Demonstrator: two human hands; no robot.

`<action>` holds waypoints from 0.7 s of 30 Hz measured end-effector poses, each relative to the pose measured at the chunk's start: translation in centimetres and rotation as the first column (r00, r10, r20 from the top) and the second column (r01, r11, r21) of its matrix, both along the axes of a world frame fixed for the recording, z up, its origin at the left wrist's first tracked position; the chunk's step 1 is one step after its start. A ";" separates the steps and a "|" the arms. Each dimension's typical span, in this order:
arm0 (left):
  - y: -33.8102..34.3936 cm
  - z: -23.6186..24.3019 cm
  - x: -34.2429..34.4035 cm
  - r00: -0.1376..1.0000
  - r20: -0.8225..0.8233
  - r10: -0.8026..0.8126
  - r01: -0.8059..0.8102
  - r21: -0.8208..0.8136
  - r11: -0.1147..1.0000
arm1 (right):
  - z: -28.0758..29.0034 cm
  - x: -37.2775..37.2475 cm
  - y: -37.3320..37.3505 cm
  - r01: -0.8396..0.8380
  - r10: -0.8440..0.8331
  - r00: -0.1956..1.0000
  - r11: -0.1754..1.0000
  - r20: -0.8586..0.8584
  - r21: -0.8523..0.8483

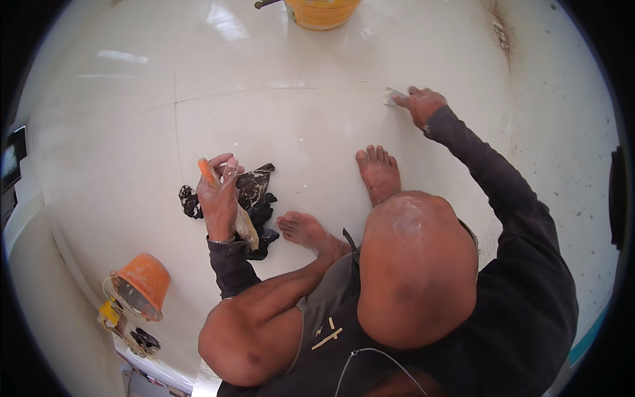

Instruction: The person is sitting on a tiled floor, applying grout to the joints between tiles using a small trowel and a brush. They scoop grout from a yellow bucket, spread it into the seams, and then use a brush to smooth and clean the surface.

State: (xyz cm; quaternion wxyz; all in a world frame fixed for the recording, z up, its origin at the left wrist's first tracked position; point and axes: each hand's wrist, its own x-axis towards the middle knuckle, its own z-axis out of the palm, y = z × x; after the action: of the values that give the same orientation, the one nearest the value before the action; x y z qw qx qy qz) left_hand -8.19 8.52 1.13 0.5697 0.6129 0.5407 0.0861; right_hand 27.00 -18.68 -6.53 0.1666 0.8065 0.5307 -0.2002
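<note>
I squat barefoot on a glossy white tiled floor (284, 126). My left hand (219, 192) is closed around a tool with an orange handle (208, 173); its pale, smeared blade points down toward my wrist. Beneath that hand lies a crumpled black plastic bag (258, 192). My right hand (421, 104) reaches far forward and presses a small pale piece (391, 96) against the grout line between tiles. My feet (378, 173) rest flat between the two hands.
A yellow bucket (322, 12) stands at the far edge. A small orange bucket (142, 284) lies tipped at lower left beside a yellow object and dark scraps. Brown stains and specks mark the floor at upper right (500, 30).
</note>
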 end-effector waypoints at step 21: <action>2.0 2.3 -7.6 0.998 -0.046 0.053 -0.052 0.017 0.998 | -5.0 -19.7 18.8 0.365 -0.263 0.907 0.879 -0.329 0.305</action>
State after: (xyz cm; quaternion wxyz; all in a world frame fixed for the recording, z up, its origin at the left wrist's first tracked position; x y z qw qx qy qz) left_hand -15.82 10.54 3.38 0.5496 0.6049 0.5689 0.0912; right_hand 7.29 0.10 -11.49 -0.0953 0.8628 0.4371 -0.2354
